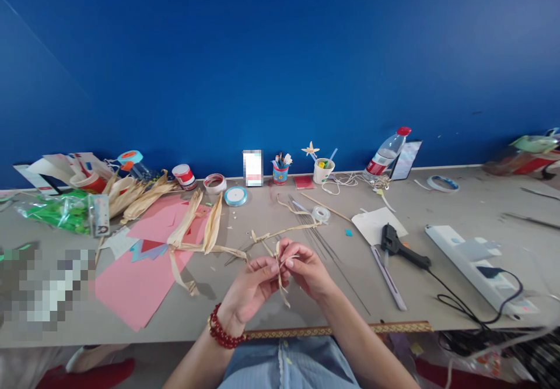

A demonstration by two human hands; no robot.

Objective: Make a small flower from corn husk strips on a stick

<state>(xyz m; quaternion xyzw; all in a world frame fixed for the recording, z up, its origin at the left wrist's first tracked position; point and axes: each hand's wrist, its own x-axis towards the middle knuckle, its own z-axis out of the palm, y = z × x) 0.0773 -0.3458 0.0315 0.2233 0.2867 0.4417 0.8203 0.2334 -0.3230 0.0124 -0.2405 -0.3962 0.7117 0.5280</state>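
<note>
Near the table's front edge, my left hand (259, 278) pinches a thin pale strip of dried corn husk (282, 295) between thumb and fingers. My right hand (307, 269) meets it and is closed on the same strip, whose narrow ends stick out above and below the fingertips. Just beyond my hands lies a longer twisted husk strip (284, 233). More husk pieces (212, 225) rest to the left, partly over pink paper (140, 287). Thin metal wires (345, 278) are spread to the right of my right hand.
On the right are a black glue gun (406, 249), a lilac utility knife (388, 278) and a white power strip (468, 266) with cables. Ribbon spools (236, 196), a pen cup (280, 174), a white cup (322, 172) and a tilted bottle (385, 154) line the blue wall.
</note>
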